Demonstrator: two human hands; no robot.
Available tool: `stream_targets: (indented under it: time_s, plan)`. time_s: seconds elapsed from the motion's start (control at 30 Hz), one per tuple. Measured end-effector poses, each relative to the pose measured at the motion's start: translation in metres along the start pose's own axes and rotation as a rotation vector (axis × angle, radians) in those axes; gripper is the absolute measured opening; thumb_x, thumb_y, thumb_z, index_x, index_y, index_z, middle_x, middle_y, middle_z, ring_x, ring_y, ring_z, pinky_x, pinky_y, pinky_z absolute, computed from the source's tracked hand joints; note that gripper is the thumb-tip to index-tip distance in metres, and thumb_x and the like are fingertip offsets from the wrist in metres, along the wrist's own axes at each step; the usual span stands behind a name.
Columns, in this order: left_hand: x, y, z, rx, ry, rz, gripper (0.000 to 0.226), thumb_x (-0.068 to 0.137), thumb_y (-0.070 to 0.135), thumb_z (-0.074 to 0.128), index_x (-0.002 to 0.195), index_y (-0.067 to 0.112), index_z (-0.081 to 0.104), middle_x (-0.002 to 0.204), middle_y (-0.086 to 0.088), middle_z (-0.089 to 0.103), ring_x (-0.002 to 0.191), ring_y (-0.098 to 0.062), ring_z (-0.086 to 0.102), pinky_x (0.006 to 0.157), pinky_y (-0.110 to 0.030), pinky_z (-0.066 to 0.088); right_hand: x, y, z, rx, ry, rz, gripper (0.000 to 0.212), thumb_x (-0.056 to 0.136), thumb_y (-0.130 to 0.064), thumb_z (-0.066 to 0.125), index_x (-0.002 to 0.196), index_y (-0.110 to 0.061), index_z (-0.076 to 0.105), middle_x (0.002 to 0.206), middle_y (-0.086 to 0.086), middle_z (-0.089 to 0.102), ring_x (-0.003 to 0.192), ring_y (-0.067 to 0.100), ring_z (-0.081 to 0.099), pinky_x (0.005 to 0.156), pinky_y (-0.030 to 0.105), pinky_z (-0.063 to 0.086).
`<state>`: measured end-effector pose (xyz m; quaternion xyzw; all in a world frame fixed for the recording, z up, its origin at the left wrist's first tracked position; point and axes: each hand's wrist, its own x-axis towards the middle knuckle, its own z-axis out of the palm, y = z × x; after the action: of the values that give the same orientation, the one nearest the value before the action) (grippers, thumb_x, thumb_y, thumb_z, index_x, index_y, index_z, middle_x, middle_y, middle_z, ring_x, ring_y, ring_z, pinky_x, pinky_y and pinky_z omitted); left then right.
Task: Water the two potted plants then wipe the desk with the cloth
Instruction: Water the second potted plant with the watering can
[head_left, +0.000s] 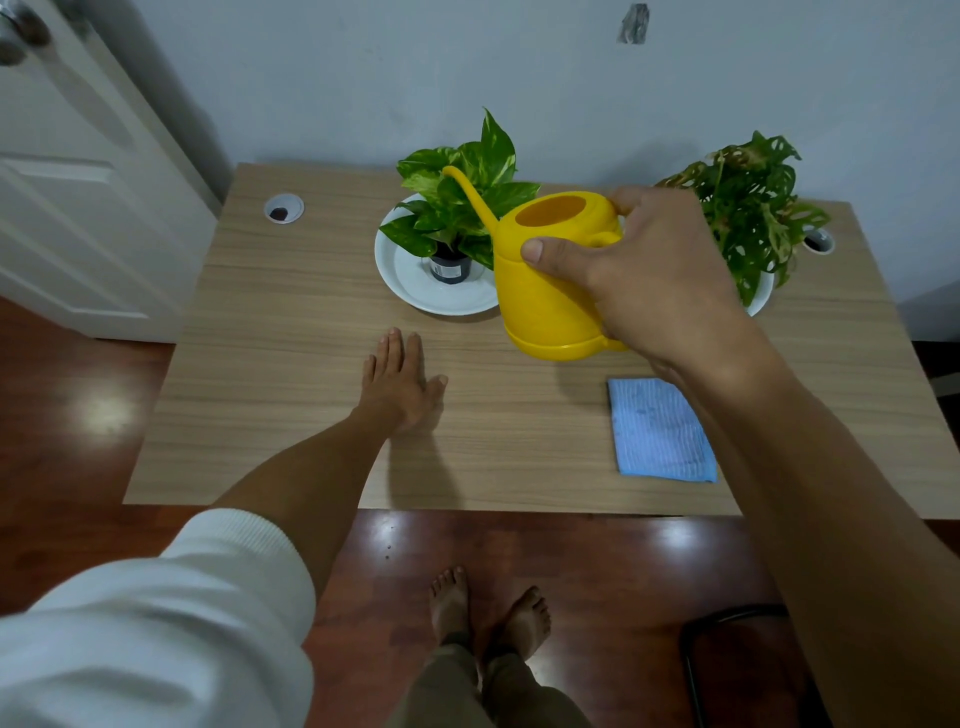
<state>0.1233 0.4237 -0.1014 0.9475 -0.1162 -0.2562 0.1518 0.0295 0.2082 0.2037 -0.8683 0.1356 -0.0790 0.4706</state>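
My right hand (644, 280) grips the handle of a yellow watering can (545, 291), held above the wooden desk (291, 364). Its long spout points up and left, into the leaves of the left potted plant (462, 192), which stands in a dark pot on a white saucer (410, 280). The right potted plant (748, 208), with holed leaves, stands behind my right hand on another white saucer (761, 299). A folded blue cloth (660, 431) lies flat near the desk's front right. My left hand (400, 384) rests palm down on the desk, fingers spread, holding nothing.
Two round cable holes sit in the desk, one at the back left (283, 209) and one at the back right (819, 241). A white door (78, 171) stands to the left. My bare feet (488, 613) are on the reddish floor. A dark chair frame (727, 623) is at lower right.
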Motion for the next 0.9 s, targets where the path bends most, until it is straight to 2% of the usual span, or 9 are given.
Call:
stream_targets:
  time_s: [0.47, 0.67, 0.73, 0.83, 0.9]
  plan:
    - [-0.001, 0.000, 0.001, -0.011, 0.012, 0.005, 0.088, 0.101, 0.065, 0.032, 0.163, 0.020, -0.011, 0.170, -0.009, -0.022, 0.156, -0.024, -0.023, 0.127, -0.046, -0.011, -0.010, -0.002, -0.018, -0.023, -0.016, -0.002, 0.037, 0.083, -0.034, 0.085, 0.072, -0.040, 0.051, 0.075, -0.027, 0.054, 0.059, -0.031, 0.051, 0.051, -0.003, 0.037]
    - [0.002, -0.002, 0.002, -0.005, 0.003, 0.003, 0.088, 0.100, 0.066, 0.031, 0.163, 0.021, -0.012, 0.169, -0.008, -0.023, 0.156, -0.023, -0.024, 0.127, -0.045, -0.011, -0.001, 0.001, -0.010, -0.044, 0.039, 0.039, 0.034, 0.080, -0.039, 0.087, 0.073, -0.033, 0.055, 0.072, -0.019, 0.057, 0.055, -0.018, 0.055, 0.047, 0.001, 0.036]
    - [0.002, -0.002, 0.003, -0.005, 0.003, 0.002, 0.089, 0.100, 0.066, 0.030, 0.163, 0.021, -0.013, 0.169, -0.008, -0.023, 0.156, -0.023, -0.024, 0.127, -0.046, -0.011, 0.004, 0.003, -0.006, -0.069, 0.055, 0.049, 0.034, 0.078, -0.045, 0.087, 0.082, -0.026, 0.059, 0.076, -0.014, 0.058, 0.061, -0.006, 0.056, 0.048, 0.007, 0.034]
    - [0.002, -0.002, 0.003, -0.003, 0.003, 0.003, 0.089, 0.100, 0.066, 0.030, 0.163, 0.021, -0.012, 0.169, -0.009, -0.023, 0.156, -0.024, -0.023, 0.127, -0.046, -0.011, 0.010, 0.004, 0.000, -0.082, 0.087, 0.054, 0.048, 0.075, -0.051, 0.087, 0.097, -0.014, 0.065, 0.089, 0.000, 0.065, 0.075, 0.012, 0.059, 0.059, 0.024, 0.039]
    - [0.003, -0.003, 0.003, -0.005, 0.008, 0.009, 0.089, 0.100, 0.067, 0.030, 0.163, 0.021, -0.013, 0.169, -0.009, -0.022, 0.157, -0.024, -0.023, 0.127, -0.046, -0.010, 0.011, 0.002, 0.003, -0.077, 0.095, 0.058, 0.055, 0.075, -0.053, 0.086, 0.102, -0.010, 0.067, 0.094, 0.005, 0.068, 0.083, 0.019, 0.062, 0.063, 0.027, 0.041]
